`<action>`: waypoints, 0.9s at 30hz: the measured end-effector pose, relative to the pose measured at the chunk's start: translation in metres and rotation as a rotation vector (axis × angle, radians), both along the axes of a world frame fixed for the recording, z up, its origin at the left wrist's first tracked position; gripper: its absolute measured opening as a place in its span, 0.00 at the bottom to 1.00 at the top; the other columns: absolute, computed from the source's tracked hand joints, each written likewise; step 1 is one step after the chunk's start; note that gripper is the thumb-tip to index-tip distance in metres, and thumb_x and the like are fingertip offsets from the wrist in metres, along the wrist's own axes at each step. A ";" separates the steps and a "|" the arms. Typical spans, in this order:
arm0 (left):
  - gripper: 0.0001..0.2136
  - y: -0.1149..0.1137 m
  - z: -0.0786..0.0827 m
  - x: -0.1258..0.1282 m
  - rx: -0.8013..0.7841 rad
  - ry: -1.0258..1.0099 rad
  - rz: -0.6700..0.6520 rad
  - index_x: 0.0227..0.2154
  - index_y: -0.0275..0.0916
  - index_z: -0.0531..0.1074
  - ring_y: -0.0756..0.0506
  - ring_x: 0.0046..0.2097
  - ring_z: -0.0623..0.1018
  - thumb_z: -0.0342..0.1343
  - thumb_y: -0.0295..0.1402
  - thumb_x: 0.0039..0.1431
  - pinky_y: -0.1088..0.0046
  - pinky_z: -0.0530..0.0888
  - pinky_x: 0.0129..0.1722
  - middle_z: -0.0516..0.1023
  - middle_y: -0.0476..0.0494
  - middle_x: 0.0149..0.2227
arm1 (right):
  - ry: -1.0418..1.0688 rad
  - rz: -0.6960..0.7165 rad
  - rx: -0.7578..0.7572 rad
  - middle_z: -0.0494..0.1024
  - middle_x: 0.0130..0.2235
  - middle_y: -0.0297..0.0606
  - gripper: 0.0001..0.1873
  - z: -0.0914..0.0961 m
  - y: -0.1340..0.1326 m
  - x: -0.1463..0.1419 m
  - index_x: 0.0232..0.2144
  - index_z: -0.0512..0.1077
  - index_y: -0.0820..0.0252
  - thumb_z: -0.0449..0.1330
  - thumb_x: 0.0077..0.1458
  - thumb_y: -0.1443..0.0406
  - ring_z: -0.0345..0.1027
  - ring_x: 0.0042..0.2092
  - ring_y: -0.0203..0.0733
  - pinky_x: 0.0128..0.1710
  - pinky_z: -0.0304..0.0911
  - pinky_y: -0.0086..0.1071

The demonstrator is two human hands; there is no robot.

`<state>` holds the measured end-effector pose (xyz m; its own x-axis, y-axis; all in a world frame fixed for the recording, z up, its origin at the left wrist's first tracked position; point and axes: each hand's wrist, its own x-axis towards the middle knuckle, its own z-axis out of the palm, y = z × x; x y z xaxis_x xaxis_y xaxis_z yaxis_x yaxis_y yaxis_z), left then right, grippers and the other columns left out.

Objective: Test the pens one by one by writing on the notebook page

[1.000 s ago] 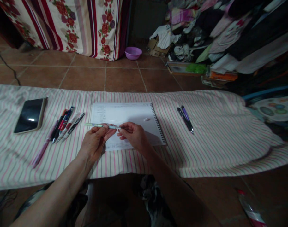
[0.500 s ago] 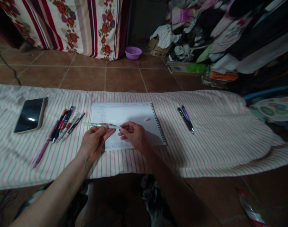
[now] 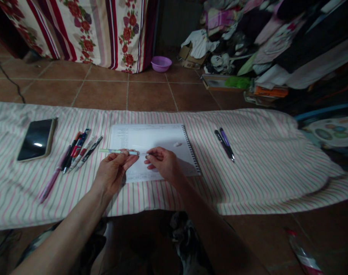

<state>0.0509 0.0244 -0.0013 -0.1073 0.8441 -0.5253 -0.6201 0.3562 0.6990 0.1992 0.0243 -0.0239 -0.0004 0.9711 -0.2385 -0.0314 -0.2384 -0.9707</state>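
Observation:
My left hand [image 3: 114, 167] is closed around a pale green pen [image 3: 109, 151], held level over the notebook with its pale blue end to the right. In a pinch, my right hand [image 3: 164, 162] holds a thin piece [image 3: 144, 154] in line with that end of the pen; its kind is too small to make out. Beneath both hands lies an open spiral notebook [image 3: 153, 133] with ruled lines and writing along its edges. A small white lump [image 3: 177, 144] rests on the page, right of centre.
Several pens [image 3: 81, 151] and a phone [image 3: 36, 139] lie on the striped cloth [image 3: 262, 164] to the left. Two more pens [image 3: 224, 144] are right of the notebook. Beyond, a purple basin [image 3: 161, 65] stands on the tiled floor. A bottle [image 3: 304, 254] is at lower right.
The pen in my left hand has shifted slightly left. My right hand has moved slightly right with the thin piece, so the space between the hands is a little wider.

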 end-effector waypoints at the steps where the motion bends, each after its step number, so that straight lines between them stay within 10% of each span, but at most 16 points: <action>1: 0.10 0.000 0.000 0.000 -0.008 0.002 -0.001 0.19 0.29 0.70 0.48 0.31 0.78 0.51 0.16 0.53 0.67 0.78 0.39 0.76 0.42 0.26 | -0.003 -0.002 0.000 0.73 0.23 0.31 0.05 0.000 0.000 0.000 0.27 0.69 0.62 0.60 0.44 0.66 0.73 0.26 0.35 0.21 0.69 0.24; 27: 0.10 0.001 0.013 -0.007 -0.155 -0.072 -0.009 0.24 0.29 0.68 0.50 0.28 0.79 0.46 0.21 0.59 0.81 0.78 0.29 0.75 0.42 0.23 | -0.134 0.004 0.183 0.75 0.25 0.33 0.07 0.002 -0.005 0.002 0.30 0.70 0.61 0.59 0.49 0.63 0.74 0.27 0.36 0.25 0.71 0.27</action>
